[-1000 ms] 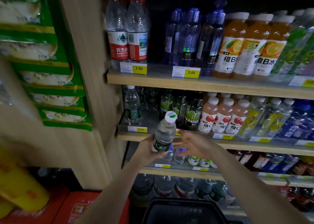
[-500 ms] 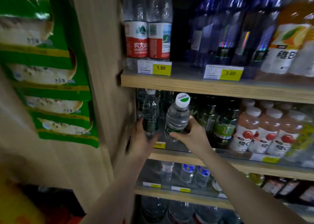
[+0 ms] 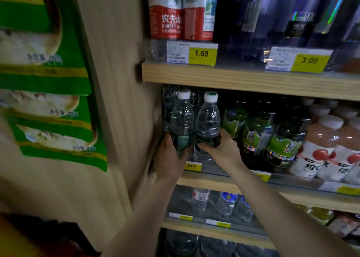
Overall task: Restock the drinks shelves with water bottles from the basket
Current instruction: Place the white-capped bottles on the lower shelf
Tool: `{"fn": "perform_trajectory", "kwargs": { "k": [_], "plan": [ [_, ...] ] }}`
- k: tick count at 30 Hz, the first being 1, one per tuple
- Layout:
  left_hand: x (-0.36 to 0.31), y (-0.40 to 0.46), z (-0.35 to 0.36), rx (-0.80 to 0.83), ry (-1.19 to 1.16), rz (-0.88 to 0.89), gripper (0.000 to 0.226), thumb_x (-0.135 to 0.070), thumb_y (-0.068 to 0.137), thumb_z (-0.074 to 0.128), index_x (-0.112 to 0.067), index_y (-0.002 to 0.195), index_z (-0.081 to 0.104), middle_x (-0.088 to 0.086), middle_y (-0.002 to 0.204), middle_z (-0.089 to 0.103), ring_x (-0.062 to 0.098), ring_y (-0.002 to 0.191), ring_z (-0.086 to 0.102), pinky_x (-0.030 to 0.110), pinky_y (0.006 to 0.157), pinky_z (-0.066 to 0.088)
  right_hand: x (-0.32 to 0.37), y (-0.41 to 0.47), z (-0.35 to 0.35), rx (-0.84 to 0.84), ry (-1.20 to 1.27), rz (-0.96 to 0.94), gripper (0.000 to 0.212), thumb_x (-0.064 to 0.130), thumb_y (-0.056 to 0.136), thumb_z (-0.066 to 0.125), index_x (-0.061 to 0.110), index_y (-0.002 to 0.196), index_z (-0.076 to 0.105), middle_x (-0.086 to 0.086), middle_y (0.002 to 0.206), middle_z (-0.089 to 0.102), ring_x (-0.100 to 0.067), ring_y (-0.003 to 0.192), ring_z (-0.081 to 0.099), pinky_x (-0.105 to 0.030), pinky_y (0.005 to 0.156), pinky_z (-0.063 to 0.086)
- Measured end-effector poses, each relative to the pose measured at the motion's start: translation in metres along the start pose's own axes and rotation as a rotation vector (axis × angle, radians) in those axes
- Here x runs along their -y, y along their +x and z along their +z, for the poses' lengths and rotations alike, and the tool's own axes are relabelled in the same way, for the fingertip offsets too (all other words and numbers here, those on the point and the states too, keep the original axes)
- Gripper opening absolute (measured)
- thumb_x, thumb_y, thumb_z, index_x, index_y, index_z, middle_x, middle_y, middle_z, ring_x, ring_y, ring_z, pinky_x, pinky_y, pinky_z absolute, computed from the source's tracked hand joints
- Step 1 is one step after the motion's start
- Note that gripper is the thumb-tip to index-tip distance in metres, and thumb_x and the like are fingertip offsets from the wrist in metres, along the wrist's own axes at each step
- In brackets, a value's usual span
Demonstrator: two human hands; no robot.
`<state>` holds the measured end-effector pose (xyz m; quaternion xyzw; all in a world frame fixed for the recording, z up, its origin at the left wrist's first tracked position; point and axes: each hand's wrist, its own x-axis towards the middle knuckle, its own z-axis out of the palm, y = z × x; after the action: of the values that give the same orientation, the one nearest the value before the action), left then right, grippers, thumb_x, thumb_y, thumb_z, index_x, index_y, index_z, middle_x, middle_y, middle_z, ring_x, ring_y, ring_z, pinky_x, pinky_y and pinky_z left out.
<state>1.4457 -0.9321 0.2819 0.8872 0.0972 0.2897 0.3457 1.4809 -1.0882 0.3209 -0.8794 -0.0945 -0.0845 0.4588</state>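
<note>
Your left hand [image 3: 171, 155] wraps one water bottle [image 3: 182, 123]; your right hand [image 3: 221, 149] wraps the other bottle [image 3: 207, 122]. Your fingers hide both bottoms; both stand straight up, caps on top.

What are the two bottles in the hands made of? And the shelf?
The two water bottles, left one and right one, look like clear, glossy plastic: you see through them, and the walls are ribbed. Their white caps look like matte plastic. The shelf looks like pale wood, since grain lines show; it could be a wood-look coating.
</note>
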Motion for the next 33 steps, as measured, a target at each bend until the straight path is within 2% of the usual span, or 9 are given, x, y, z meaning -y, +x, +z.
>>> {"fn": "perform_trajectory", "kwargs": {
  "k": [3,6,11,14,17,19,22,28,33],
  "plan": [
    [0.013,-0.026,-0.005,0.014,0.153,0.006,0.086,-0.049,0.084,0.059,-0.008,0.147,0.019,0.014,0.15,0.032,0.029,0.136,0.034,0.037,0.11,0.029,0.0,-0.001,0.001,0.013,-0.012,0.034,0.066,0.047,0.072,0.073,0.022,0.126,0.043,-0.004,0.118,0.064,-0.026,0.1,0.062,-0.038,0.08,0.052],
    [0.031,-0.061,-0.009,0.001,0.335,0.091,0.071,-0.046,0.091,0.041,0.004,0.14,0.032,0.021,0.145,0.038,0.033,0.132,0.042,0.038,0.11,0.03,0.001,-0.003,0.004,0.04,-0.007,0.051,0.069,0.046,0.074,0.072,0.022,0.131,0.04,-0.003,0.122,0.062,-0.025,0.102,0.061,-0.036,0.081,0.051],
    [0.055,-0.081,-0.01,0.071,0.439,0.182,0.066,-0.05,0.096,0.015,-0.008,0.147,0.02,0.009,0.155,0.02,0.021,0.142,0.022,0.033,0.115,0.015,0.002,-0.015,0.003,-0.03,-0.039,0.052,0.085,0.038,0.066,0.081,0.014,0.134,0.036,-0.007,0.129,0.055,-0.027,0.114,0.055,-0.04,0.092,0.048],
    [0.059,-0.078,-0.01,0.107,0.5,0.212,0.066,-0.05,0.097,0.007,-0.008,0.147,0.018,0.01,0.156,0.018,0.022,0.143,0.02,0.038,0.116,0.02,0.009,-0.033,0.007,-0.257,-0.134,-0.184,0.065,0.027,0.067,0.081,0.01,0.12,0.047,-0.007,0.113,0.051,-0.021,0.095,0.056,-0.027,0.075,0.048],
    [0.065,-0.081,-0.008,0.171,0.558,0.244,0.07,-0.051,0.095,-0.001,-0.005,0.147,0.009,0.013,0.157,0.004,0.025,0.145,0.008,0.039,0.117,0.015,0.025,-0.045,0.026,-0.102,-0.208,-0.265,0.051,0.026,0.076,0.075,0.009,0.118,0.053,-0.001,0.082,0.06,-0.02,0.07,0.063,-0.022,0.056,0.043],
    [0.068,-0.086,-0.009,0.179,0.55,0.242,0.07,-0.051,0.094,0.0,-0.005,0.146,0.008,0.013,0.156,0.003,0.026,0.145,0.007,0.038,0.115,0.01,0.033,-0.042,0.041,0.022,-0.23,-0.199,0.051,0.033,0.08,0.07,0.008,0.121,0.052,-0.003,0.073,0.061,-0.028,0.077,0.066,-0.027,0.059,0.043],
    [0.066,-0.089,-0.011,0.17,0.534,0.225,0.069,-0.051,0.096,0.003,-0.005,0.146,0.015,0.013,0.155,0.012,0.026,0.143,0.016,0.037,0.113,0.01,0.041,-0.032,0.06,0.08,-0.166,-0.044,0.053,0.039,0.081,0.068,0.003,0.116,0.051,-0.014,0.1,0.067,-0.031,0.097,0.064,-0.033,0.071,0.051],
    [0.064,-0.083,-0.009,0.127,0.521,0.216,0.065,-0.048,0.096,0.024,-0.004,0.144,0.027,0.014,0.152,0.026,0.024,0.14,0.028,0.036,0.113,0.019,0.052,-0.014,0.084,0.025,-0.065,0.116,0.061,0.031,0.08,0.071,-0.002,0.121,0.039,-0.019,0.113,0.062,-0.033,0.105,0.06,-0.036,0.08,0.051],
    [0.069,-0.083,-0.004,0.122,0.53,0.224,0.066,-0.048,0.096,0.024,-0.004,0.145,0.024,0.014,0.155,0.019,0.025,0.143,0.021,0.04,0.115,0.026,0.061,0.0,0.098,0.084,-0.112,0.104,0.062,0.032,0.082,0.069,0.001,0.126,0.037,-0.019,0.119,0.059,-0.036,0.107,0.059,-0.047,0.086,0.051]
  ]
}}
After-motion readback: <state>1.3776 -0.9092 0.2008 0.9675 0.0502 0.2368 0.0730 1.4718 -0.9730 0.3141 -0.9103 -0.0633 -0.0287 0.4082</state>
